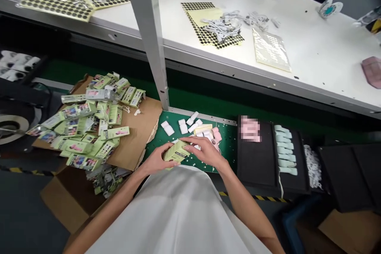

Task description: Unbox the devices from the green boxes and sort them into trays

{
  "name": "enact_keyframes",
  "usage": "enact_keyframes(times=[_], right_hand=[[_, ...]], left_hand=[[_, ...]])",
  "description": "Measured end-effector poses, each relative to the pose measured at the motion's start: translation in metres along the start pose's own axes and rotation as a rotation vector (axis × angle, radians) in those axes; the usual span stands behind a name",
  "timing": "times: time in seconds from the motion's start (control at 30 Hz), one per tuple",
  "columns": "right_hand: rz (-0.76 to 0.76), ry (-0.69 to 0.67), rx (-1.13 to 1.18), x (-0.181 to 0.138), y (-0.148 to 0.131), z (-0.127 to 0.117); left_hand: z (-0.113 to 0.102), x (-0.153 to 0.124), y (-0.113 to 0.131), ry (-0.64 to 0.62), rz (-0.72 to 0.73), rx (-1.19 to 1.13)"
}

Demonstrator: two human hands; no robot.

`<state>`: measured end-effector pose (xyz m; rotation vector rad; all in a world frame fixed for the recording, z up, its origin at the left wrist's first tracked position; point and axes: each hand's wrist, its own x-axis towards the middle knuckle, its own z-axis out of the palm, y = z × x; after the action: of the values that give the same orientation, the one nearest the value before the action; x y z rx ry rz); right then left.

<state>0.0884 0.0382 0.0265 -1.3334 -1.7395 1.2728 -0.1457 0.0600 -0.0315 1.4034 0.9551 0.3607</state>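
Holding a pale-green printed cardboard box (177,154) with both hands

Gripping its left side with the left hand (155,160), its right end with the right hand (207,151), just below frame centre. Near white rectangular blocks (169,129) on a green work surface (228,137).

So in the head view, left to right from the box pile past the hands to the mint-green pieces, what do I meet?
Green box pile, left hand, held green box, right hand, blurred pink items, mint-green pieces.

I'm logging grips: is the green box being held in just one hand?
No, the left hand and right hand both hold the green box.
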Motion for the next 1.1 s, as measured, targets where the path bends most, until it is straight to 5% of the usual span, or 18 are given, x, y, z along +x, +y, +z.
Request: enact_keyframes(times=[0.37,0.67,0.87,0.97,1.1], right_hand=[[-0.049,-0.107,-0.073,-0.018,-0.010,-0.043],[0.001,-0.109,-0.023,-0.029,-0.008,-0.048],[0.004,-0.098,-0.047,-0.031,-0.015,-0.050],[-0.007,-0.087,-0.046,-0.033,-0.015,-0.049],[0.007,0.022,0.112,-0.036,-0.009,-0.042]], left_hand=[[0.010,0.012,0.023,-0.136,0.011,0.053],[0.007,0.018,0.039,-0.350,-0.036,-0.065],[0.006,0.019,0.041,-0.375,-0.041,-0.055],[0.009,0.016,0.041,-0.306,0.005,0.064],[0.017,0.013,0.040,0.061,0.303,0.390]])
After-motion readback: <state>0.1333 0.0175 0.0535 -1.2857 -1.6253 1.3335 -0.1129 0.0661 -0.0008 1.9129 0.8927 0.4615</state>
